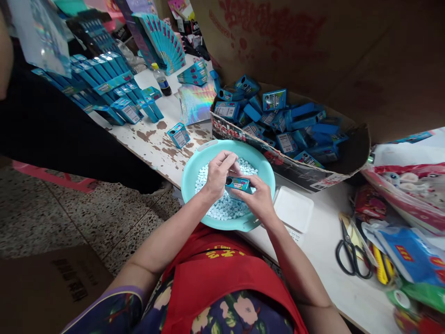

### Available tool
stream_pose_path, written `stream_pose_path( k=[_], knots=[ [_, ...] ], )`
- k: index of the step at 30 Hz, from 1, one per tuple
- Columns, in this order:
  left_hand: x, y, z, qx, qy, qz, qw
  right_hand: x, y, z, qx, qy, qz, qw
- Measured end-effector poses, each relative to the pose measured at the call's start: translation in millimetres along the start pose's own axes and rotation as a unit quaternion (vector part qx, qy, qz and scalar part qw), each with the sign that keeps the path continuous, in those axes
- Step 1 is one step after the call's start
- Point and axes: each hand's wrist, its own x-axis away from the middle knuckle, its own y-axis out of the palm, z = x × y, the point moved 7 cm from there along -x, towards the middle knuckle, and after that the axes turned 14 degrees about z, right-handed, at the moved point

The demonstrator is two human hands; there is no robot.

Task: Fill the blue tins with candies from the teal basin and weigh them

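A round turquoise basin (pixel 187 185) on the table's near edge holds a layer of small pale blue candies (pixel 225 209). Over it, my right hand (pixel 260 198) grips a small blue candy box (pixel 239 184), thumb on the near side and fingers around the far side. My left hand (pixel 218 174) is just left of the box and above it, its fingertips drawn together in a pinch. Whatever lies between those fingertips is hidden. A white scale (pixel 294 208) sits to the right of the basin, close to my right wrist.
Behind the basin, an open carton (pixel 278 160) holds many blue boxes. One blue box (pixel 179 135) stands alone on the table. Stacked boxes (pixel 100 79) and a bottle (pixel 162 81) are farther left. Scissors (pixel 351 255) and a yellow cutter (pixel 382 266) lie right. Someone in dark trousers (pixel 69 139) stands left.
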Motion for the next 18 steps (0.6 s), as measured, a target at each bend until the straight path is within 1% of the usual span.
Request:
stream_pose_path(
  k=[2, 3, 4, 5, 6, 7, 8, 9, 10, 11, 12, 13, 14, 16, 18],
  knots=[
    [-1.8, -2.7, 3.1, -0.007, 0.014, -0.009, 1.0, -0.9, -3.6, 3.2, -0.009, 0.008, 0.008, 1.0],
    [-4.6, -7.9, 4.7, -0.028, 0.027, -0.006, 0.999, -1.1, -7.0, 4.5, -0.015, 0.011, 0.012, 1.0],
    [-8.4, -15.9, 6.2, -0.068, 0.045, 0.0, 0.997, -1.4, -11.6, 5.9, -0.021, 0.013, 0.02, 1.0],
    [-12.4, -24.9, 6.7, -0.138, 0.069, 0.001, 0.988, -1.5, -17.3, 7.6, -0.025, 0.016, 0.032, 0.999],
    [-16.0, -34.1, 5.0, -0.239, 0.095, -0.008, 0.966, -1.7, -24.0, 9.4, -0.03, 0.02, 0.051, 0.998],
    [-18.3, -43.0, -0.3, -0.363, 0.114, -0.028, 0.924, -1.9, -30.7, 11.4, -0.034, 0.022, 0.073, 0.996],
    [-18.8, -51.8, -9.7, -0.493, 0.122, -0.059, 0.86, -2.0, -36.3, 13.1, -0.036, 0.022, 0.096, 0.994],
    [-16.9, -60.8, -21.7, -0.608, 0.119, -0.092, 0.779, -2.1, -40.1, 14.5, -0.037, 0.019, 0.114, 0.993],
    [-12.7, -69.2, -33.8, -0.696, 0.11, -0.122, 0.699, -2.3, -41.6, 15.5, -0.035, 0.013, 0.125, 0.991],
    [-6.5, -75.2, -44.7, -0.753, 0.099, -0.146, 0.634, -2.5, -41.3, 16.2, -0.03, 0.007, 0.132, 0.991],
    [1.4, -77.5, -54.1, -0.784, 0.089, -0.166, 0.591, -2.9, -39.8, 16.6, -0.023, 0.001, 0.135, 0.991],
    [10.4, -75.5, -62.3, -0.796, 0.082, -0.187, 0.569, -3.2, -37.9, 17.0, -0.016, -0.004, 0.14, 0.99],
    [19.5, -70.2, -68.9, -0.796, 0.08, -0.205, 0.563, -3.4, -36.5, 17.5, -0.011, -0.005, 0.146, 0.989],
    [34.8, -55.5, -79.1, -0.778, 0.074, -0.239, 0.576, -3.6, -34.5, 17.8, -0.005, -0.004, 0.157, 0.988],
    [42.9, -41.6, -86.1, -0.752, 0.069, -0.266, 0.6, -3.7, -33.6, 16.7, -0.002, -0.004, 0.157, 0.988]
  ],
)
